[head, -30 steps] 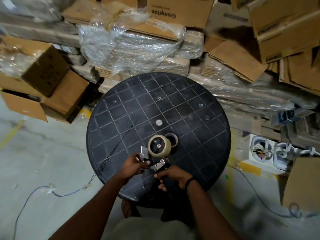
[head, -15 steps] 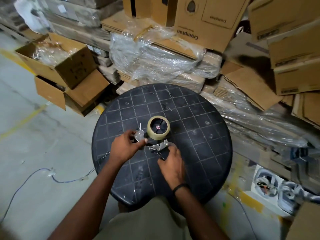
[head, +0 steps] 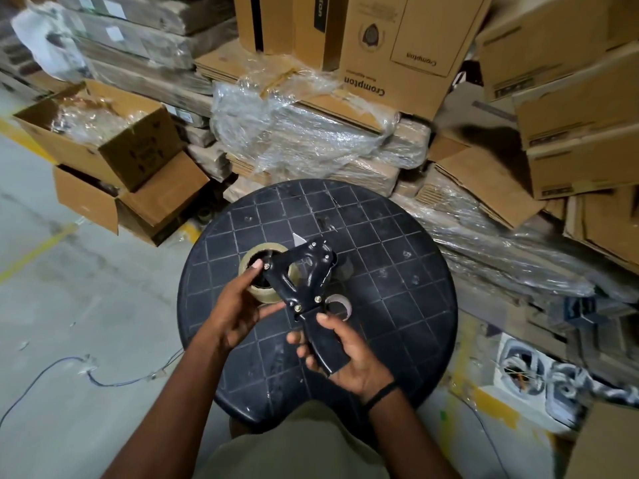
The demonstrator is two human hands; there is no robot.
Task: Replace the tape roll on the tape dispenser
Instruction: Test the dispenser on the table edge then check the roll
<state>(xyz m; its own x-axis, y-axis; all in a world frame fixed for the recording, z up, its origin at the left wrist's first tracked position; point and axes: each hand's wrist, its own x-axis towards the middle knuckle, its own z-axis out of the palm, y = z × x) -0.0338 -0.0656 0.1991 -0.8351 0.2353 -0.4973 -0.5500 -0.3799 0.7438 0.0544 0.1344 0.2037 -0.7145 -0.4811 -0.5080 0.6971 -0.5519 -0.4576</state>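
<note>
A black hand-held tape dispenser is lifted above the round black table, its flat back side with brass screws facing me. My right hand grips its handle. A tan tape roll sits on the dispenser's hub, partly hidden behind the frame. My left hand cups the roll from the left, fingers on its rim. An empty cardboard tape core lies on the table just right of the dispenser.
Stacked cardboard boxes and plastic-wrapped bundles crowd the far side and right of the table. An open box stands at the left on the concrete floor. A thin cable trails on the floor at lower left.
The dispenser was lifted off the table and turned over, its back now facing me. My right hand shifted onto the handle; my left hand moved onto the roll. The camera also moved closer.
</note>
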